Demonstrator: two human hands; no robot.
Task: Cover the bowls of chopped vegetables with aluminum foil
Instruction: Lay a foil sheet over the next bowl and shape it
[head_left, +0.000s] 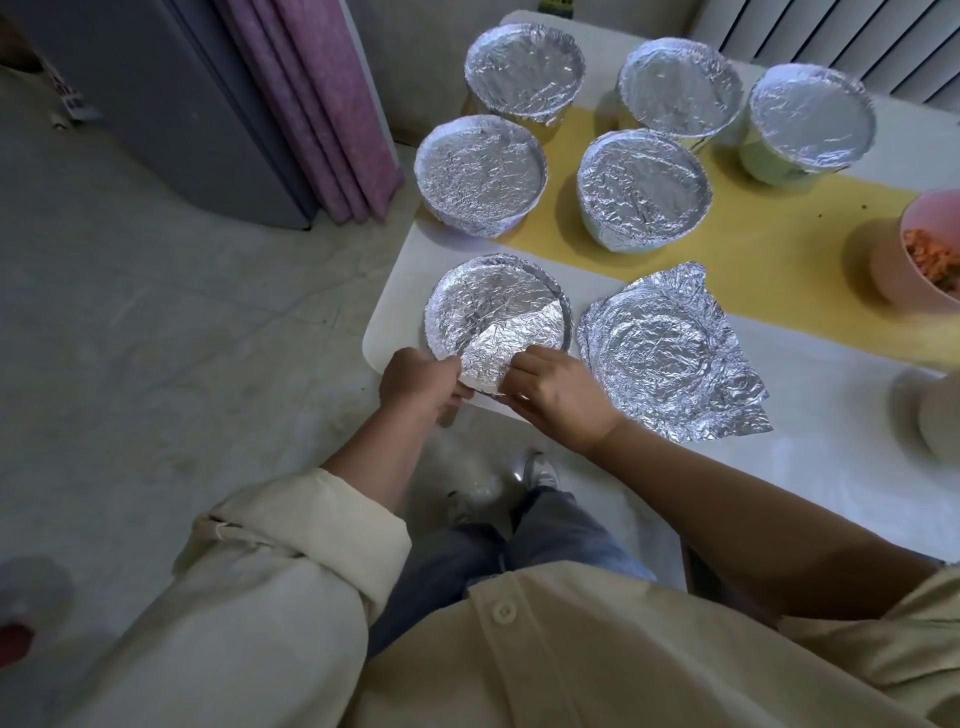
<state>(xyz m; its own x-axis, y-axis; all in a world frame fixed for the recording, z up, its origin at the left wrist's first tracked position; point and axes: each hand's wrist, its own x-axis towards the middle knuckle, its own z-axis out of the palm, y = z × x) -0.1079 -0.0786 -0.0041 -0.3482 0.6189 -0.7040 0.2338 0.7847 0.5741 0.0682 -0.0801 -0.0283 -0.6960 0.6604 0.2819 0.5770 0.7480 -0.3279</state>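
A grey cabinet (171, 104) and pink panels (332, 104) stand at ten o'clock; a yellow strip (769, 249) crosses the white worktop (805, 493).

5 foil-covered bowls (643, 189) crowd the far table (831, 441); near-right lies bare.

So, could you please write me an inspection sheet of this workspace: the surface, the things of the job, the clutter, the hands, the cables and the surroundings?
Surface: white table with a yellow runner across it.
Job's things: five foil-covered bowls at the back; round foil piece at the near edge, one flap folded over; loose foil sheet to its right, with a round imprint; pink bowl of chopped orange vegetable, uncovered.
Clutter: pale bowl at the right edge, blurred.
Grippers: left hand and right hand both pinch the round foil piece's near edge.
Cables: nothing seen.
Surroundings: grey cabinet, pink boards leaning beside it, bare floor.
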